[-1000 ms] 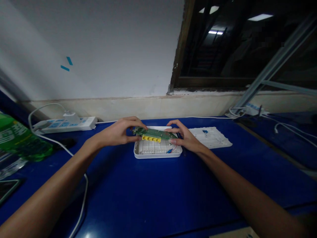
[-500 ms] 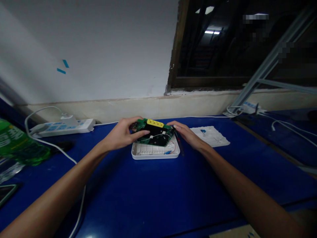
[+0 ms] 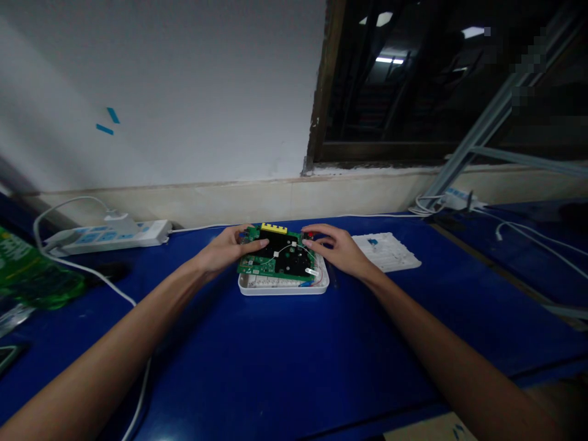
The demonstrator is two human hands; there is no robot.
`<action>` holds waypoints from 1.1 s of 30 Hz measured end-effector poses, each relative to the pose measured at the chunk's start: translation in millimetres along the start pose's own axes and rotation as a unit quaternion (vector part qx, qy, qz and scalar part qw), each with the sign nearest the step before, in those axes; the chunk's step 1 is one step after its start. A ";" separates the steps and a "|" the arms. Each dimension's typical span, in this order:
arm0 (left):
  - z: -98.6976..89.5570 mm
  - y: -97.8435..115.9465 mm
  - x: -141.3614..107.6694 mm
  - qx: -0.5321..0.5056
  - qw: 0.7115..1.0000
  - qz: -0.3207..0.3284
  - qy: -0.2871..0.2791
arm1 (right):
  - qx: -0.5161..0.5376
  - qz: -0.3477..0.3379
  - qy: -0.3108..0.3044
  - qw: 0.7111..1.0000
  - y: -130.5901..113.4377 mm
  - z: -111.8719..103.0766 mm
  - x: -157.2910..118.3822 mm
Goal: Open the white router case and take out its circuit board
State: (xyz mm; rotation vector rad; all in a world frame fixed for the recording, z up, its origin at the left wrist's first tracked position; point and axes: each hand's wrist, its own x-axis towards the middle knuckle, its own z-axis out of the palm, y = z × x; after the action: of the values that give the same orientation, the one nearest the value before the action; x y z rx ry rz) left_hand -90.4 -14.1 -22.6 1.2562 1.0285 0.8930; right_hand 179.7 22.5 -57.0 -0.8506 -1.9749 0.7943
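Note:
A green circuit board (image 3: 278,257) with a black panel on top and a yellow port block (image 3: 274,228) along its far edge lies flat over a white plastic housing tray (image 3: 283,289). Thin white and red wires show around it. My left hand (image 3: 227,248) grips the board's left side with its fingers on top. My right hand (image 3: 331,244) holds the board's far right corner with its fingertips. The tray's inside is mostly hidden under the board.
A white perforated casing piece (image 3: 386,252) lies to the right, with a thin dark tool (image 3: 332,275) beside the tray. A power strip (image 3: 108,236) and white cable sit back left, and a green bottle (image 3: 32,275) lies far left.
The board has turned over, so its black side faces up and the yellow ports face away from me. Both hands have lowered it from above the tray to lie flat over it.

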 end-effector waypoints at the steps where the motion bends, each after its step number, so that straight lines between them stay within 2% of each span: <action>1: 0.5 -0.4 -0.1 -0.012 1.000 -0.006 -0.002 | -0.036 -0.029 0.016 0.999 -0.7 0.1 -0.6; 5: -0.3 -3.1 1.3 -0.048 0.998 -0.033 0.003 | -0.163 -0.104 0.057 0.980 -4.8 0.1 -1.2; 10: -1.0 -2.9 3.1 -0.066 0.996 -0.050 0.018 | -0.185 -0.118 0.010 0.976 -8.0 -6.2 -0.6; 13: -0.1 -2.6 3.0 -0.067 0.997 -0.042 0.022 | -0.176 -0.092 -0.015 0.980 -12.5 -12.4 -2.0; 19: -1.2 -5.1 4.4 -0.074 0.996 -0.038 0.028 | -0.044 0.022 -0.122 0.991 -21.5 -12.7 -4.3; 24: -2.0 -6.1 4.6 -0.078 0.996 -0.049 0.021 | 0.152 0.110 -0.100 0.977 -27.2 -6.1 -1.4; 31: -4.4 -7.5 5.5 -0.067 0.997 -0.030 0.018 | 0.259 0.184 -0.069 0.946 -29.9 -1.9 -2.5; 33: -4.5 -8.0 5.9 -0.072 0.997 -0.030 0.024 | 0.272 0.208 -0.077 0.936 -28.7 -2.2 -3.1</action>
State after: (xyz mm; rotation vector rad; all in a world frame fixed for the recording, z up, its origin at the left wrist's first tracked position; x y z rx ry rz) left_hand -93.0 -8.1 -31.3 1.0839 1.0161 0.9375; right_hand 175.2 4.1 -35.1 -0.8902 -1.5808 1.6068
